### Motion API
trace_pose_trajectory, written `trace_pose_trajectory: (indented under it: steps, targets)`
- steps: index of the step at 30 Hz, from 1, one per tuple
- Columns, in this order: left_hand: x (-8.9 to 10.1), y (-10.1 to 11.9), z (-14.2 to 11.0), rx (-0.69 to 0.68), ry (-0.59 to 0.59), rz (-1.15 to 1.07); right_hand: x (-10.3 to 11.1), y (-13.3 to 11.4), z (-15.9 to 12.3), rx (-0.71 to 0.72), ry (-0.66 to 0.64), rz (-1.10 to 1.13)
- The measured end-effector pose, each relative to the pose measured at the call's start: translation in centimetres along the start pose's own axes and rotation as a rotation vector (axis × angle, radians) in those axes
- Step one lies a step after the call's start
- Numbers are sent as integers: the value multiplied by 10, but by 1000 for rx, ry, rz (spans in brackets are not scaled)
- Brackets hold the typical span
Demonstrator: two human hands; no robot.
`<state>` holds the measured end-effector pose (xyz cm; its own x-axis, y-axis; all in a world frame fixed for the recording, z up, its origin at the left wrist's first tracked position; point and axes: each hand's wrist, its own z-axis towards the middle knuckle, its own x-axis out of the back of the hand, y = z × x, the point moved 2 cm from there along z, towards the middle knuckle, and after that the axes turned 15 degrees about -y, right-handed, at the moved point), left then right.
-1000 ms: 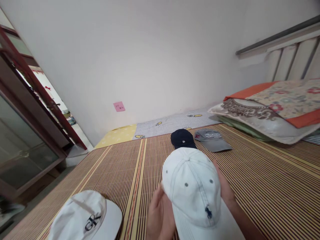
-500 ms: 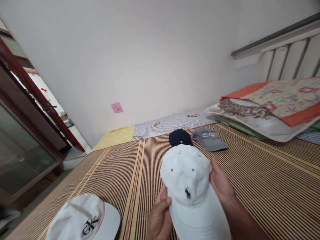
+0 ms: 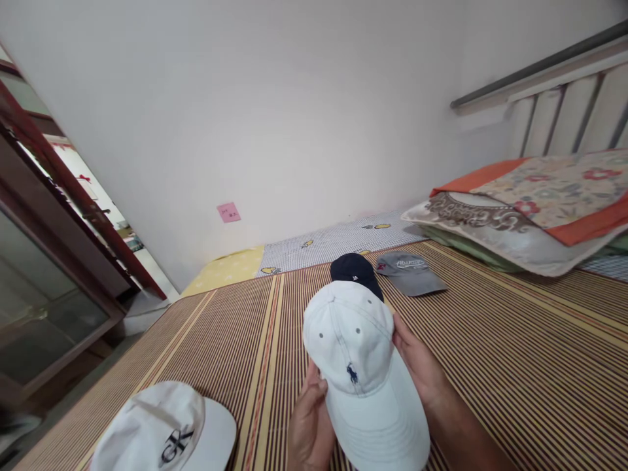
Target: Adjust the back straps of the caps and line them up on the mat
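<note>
White baseball cap, navy polo-player logo, held btwn L hand & R hand, brim twd viewer. Rel. to white baseball cap: navy cap directly behind, partly hidden; grey cap behind, to R; white "CK" cap to L; striped mat beneath; pink note on wall, far behind L; floral orange-edged cloth atop pillow, far R.

This looks like a bedroom in a home. A striped mat covers the bed, and pillows lie stacked near a radiator.
</note>
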<state>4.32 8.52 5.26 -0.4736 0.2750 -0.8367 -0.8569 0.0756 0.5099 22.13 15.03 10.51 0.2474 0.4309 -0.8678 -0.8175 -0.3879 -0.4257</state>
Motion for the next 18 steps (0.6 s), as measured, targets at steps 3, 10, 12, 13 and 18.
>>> trace_pose_trajectory:
  steps: [3, 10, 12, 13, 18]
  targets:
    - [0, 2, 0, -34, 46, 2, 9, 1, 3, -1, 22, -20]
    - [9, 21, -2, -129, 165, 112, 36, 24, 4, -165, 93, -118]
    - [10, 28, -2, -155, 158, 119, 34, 29, 3, -174, 76, -144]
    - [11, 31, -2, -173, 153, 123, 32, 30, 2, -167, 54, -165]
    - [19, 50, -7, -241, 178, 135, 28, 40, -4, -265, -113, -229]
